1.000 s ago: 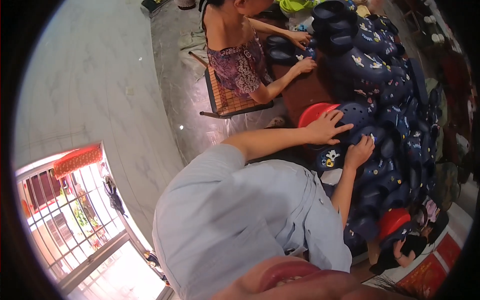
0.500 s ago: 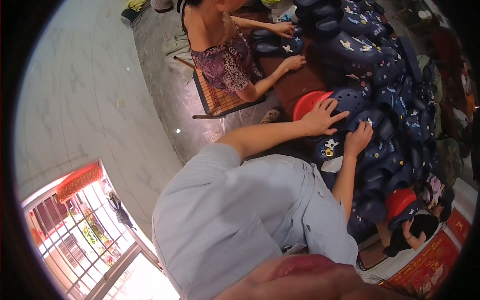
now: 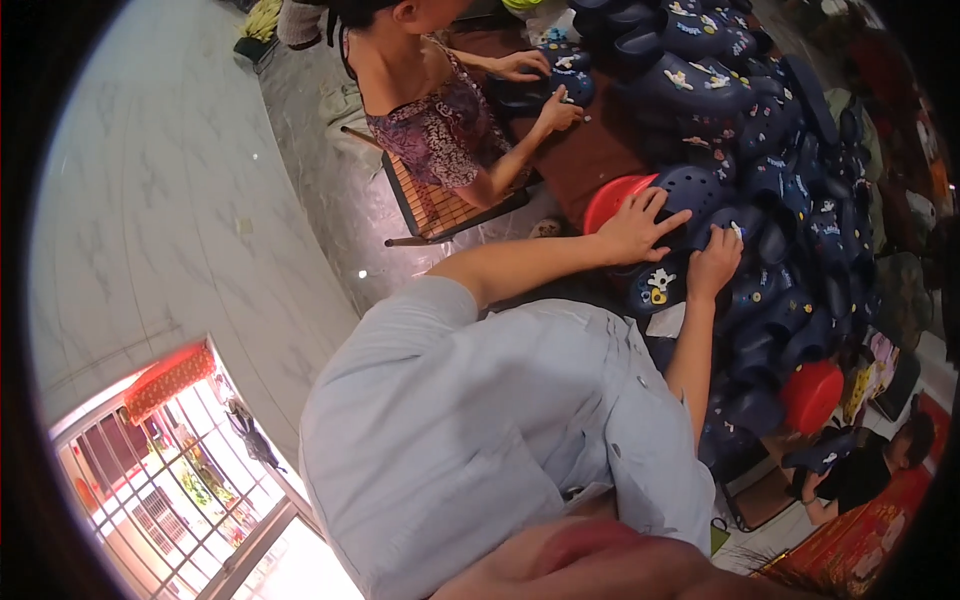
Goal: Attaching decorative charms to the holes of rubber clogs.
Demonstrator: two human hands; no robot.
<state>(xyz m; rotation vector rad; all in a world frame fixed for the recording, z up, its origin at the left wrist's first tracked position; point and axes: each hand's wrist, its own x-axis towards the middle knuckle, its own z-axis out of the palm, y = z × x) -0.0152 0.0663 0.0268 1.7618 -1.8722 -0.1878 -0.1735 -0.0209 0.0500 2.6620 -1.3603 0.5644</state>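
Since a moment ago both hands have drifted up-frame: the left hand [image 3: 634,226] lies spread flat on the navy clog [image 3: 690,190] at upper centre-right, while the right hand [image 3: 714,262], fingers curled, pinches a small charm just beside it.

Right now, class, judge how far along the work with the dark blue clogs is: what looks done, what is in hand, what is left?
Done: several clogs in the pile already carry small coloured charms. In hand: the left hand lies spread on a perforated clog by the red stool, while the right hand pinches something small and white over it. Left: many clogs nearby show no charms.
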